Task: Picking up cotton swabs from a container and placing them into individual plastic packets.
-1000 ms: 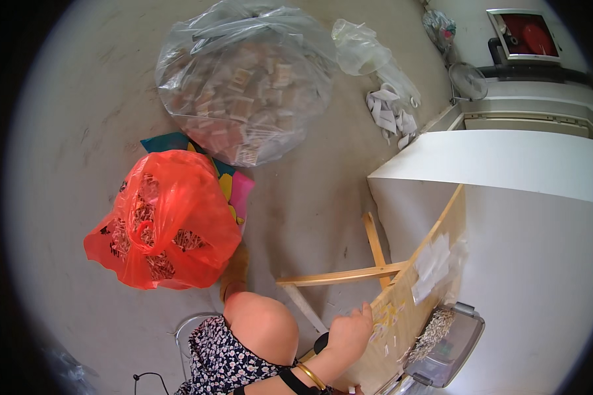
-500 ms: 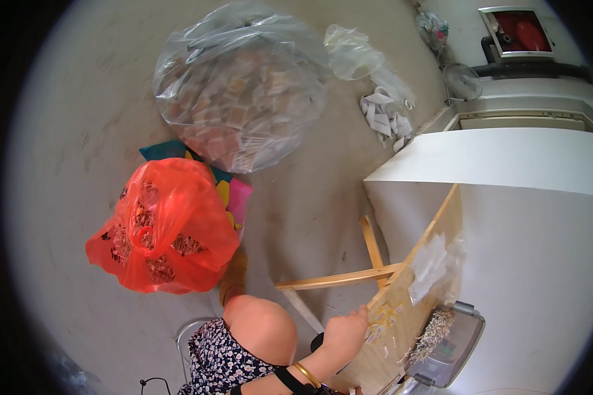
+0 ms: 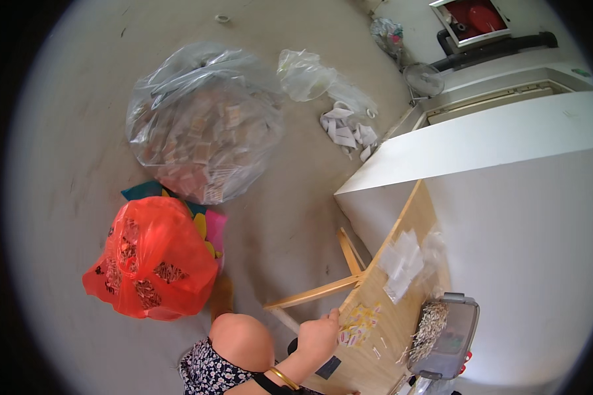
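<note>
My left hand (image 3: 319,336) reaches from the lower edge onto the near edge of a light wooden table (image 3: 408,230). A black watch band and a gold bangle sit on its wrist. Its fingertips touch a small pile of yellow and white packets (image 3: 357,324); whether it grips one is hidden. My bare knee (image 3: 240,342) and floral dress show just left of the arm. My right hand is out of view.
A grey tray of small pieces (image 3: 441,336) and clear plastic bags (image 3: 402,260) lie on the table. On the floor sit a red bag (image 3: 151,260), a big clear bag of packets (image 3: 204,131), white scraps (image 3: 346,128) and a white counter (image 3: 481,138).
The view has drifted, so the bags and table sit a little lower and to the left. My left hand stays at the packets on the table edge.
</note>
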`<state>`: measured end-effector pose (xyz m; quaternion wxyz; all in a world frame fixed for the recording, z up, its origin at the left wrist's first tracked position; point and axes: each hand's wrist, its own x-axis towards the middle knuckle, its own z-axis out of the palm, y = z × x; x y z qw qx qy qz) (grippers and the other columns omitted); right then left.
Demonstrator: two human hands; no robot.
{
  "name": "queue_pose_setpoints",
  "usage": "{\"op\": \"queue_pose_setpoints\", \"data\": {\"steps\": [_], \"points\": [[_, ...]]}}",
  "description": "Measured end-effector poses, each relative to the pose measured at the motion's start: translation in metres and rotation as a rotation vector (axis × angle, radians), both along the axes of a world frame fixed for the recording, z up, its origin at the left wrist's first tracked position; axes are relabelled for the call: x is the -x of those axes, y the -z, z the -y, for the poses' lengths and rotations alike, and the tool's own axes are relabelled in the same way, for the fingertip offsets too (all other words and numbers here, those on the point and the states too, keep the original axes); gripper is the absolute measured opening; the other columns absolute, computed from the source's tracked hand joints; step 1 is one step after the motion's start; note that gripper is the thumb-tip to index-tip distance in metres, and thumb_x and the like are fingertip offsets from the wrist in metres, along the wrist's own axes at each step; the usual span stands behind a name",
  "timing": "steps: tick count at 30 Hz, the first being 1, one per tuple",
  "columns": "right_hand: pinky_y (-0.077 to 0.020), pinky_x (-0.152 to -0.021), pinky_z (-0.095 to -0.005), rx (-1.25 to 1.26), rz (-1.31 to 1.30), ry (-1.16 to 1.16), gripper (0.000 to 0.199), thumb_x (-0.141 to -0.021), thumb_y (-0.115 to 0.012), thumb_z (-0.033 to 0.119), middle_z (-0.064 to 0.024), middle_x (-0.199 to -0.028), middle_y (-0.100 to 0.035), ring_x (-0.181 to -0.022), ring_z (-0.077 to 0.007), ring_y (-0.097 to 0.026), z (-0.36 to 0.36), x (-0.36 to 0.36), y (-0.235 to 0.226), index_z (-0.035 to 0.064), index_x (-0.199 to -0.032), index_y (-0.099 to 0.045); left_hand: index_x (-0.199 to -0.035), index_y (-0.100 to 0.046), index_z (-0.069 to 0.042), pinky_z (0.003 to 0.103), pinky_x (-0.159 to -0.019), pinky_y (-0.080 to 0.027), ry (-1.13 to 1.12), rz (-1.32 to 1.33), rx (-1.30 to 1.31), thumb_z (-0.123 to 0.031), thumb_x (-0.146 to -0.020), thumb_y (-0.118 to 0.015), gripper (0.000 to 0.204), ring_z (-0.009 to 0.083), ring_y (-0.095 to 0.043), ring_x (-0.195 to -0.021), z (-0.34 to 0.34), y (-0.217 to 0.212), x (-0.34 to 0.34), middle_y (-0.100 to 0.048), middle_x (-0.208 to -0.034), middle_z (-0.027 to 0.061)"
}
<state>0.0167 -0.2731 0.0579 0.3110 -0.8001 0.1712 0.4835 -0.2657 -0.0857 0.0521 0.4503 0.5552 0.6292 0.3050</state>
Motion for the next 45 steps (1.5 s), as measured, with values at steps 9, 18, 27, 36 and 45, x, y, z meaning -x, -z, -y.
{"op": "queue_pose_setpoints", "data": {"steps": [9,18,27,36,45], "points": [[-0.0401,-0.041,-0.0284,-0.166,0.076,0.003,0.038,-0.097,-0.048,0.048,-0.0062,-0.066,-0.049,-0.048,-0.0173,-0.044,0.017,-0.003,0.009,0.0111,-0.098,-0.054,-0.110,-0.057,-0.004,0.045,-0.060,-0.052,0.132,-0.125,0.018,-0.023,-0.087,-0.064,0.031,0.0326,-0.068,-0.073,-0.007,-0.003,0.004,-0.068,-0.080,0.0153],[-0.0508,-0.094,-0.0391,-0.234,-0.208,-0.320,0.072,-0.097,-0.039,0.064,-0.0154,-0.128,-0.059,-0.116,-0.0272,-0.058,0.032,-0.024,0.011,0.0044,-0.137,-0.042,-0.119,-0.057,-0.009,0.048,-0.074,-0.051,0.065,-0.268,-0.073,-0.028,-0.088,-0.066,0.037,0.0387,-0.067,-0.085,0.000,0.008,0.000,-0.069,-0.089,0.0186],[-0.0563,-0.064,-0.0287,-0.341,-0.323,-0.591,0.053,-0.096,-0.049,0.055,-0.0159,-0.101,-0.070,-0.083,-0.0207,-0.071,0.066,-0.076,0.011,0.0063,-0.115,-0.057,-0.136,-0.042,0.000,0.046,-0.096,-0.045,0.175,-0.653,-0.134,-0.034,-0.087,-0.068,0.065,0.0425,-0.054,-0.116,0.020,-0.009,0.001,-0.054,-0.128,0.0239],[-0.0552,-0.073,-0.0300,-0.630,0.029,-0.433,0.034,-0.101,-0.051,0.028,-0.0107,-0.095,-0.070,-0.082,-0.0176,-0.068,0.116,-0.118,0.022,-0.0023,-0.109,-0.064,-0.138,-0.039,0.001,0.038,-0.098,-0.045,0.115,-0.171,0.042,-0.027,-0.083,-0.075,0.071,0.0289,-0.055,-0.116,0.055,0.034,0.035,-0.054,-0.126,0.0226],[-0.0541,-0.074,-0.0314,-0.690,0.101,-0.698,0.037,-0.097,-0.057,0.031,-0.0125,-0.088,-0.070,-0.082,-0.0179,-0.067,0.130,-0.106,0.039,-0.0050,-0.101,-0.065,-0.137,-0.039,0.002,0.047,-0.108,-0.036,-0.109,-0.248,-0.230,-0.031,-0.080,-0.073,0.074,0.0425,-0.041,-0.126,0.080,0.007,0.097,-0.040,-0.137,0.0260]]}}
